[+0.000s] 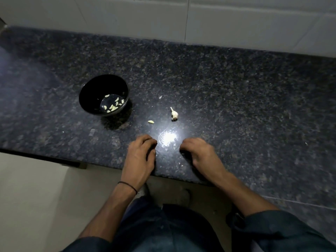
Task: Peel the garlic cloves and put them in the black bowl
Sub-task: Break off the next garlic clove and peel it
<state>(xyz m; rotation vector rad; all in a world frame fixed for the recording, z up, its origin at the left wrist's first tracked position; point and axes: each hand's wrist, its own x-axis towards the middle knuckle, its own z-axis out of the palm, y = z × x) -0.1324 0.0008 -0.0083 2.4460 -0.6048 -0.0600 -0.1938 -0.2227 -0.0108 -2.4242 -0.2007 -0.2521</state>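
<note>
Nearest me, at the front edge of the counter (245,110), both hands sit low; the left hand (140,157) has its fingers curled under, knuckles up; the right hand (198,151) is curled the same way, fingertips tucked out of my sight; whether either pinches a clove or a scrap of skin, I cannot tell. Between them a hard glare (167,138) bounces off the stone, and that worries me; thin flakes of skin (175,146) lie right at its edge, and I judge a small piece could get lost in that shine. Just beyond, one loose clove (151,122) lies on the bare stone, looking peeled, apart from everything; it is smooth and curved, so a hasty pinch could shoot it sideways, and the counter's front edge, with floor below, is close behind the hands. Right of it sits the garlic stub (174,114), stalk up, papery; any cloves left on it are too small for me to make out; tugging at it one-handed may scatter skin toward the bowl. Further left and back, the black bowl (91,91) stands upright with a scatter of peeled cloves (112,107) in its bottom; it looks light, so a hand dropping the clove in could clip the rim and tip it.
</note>
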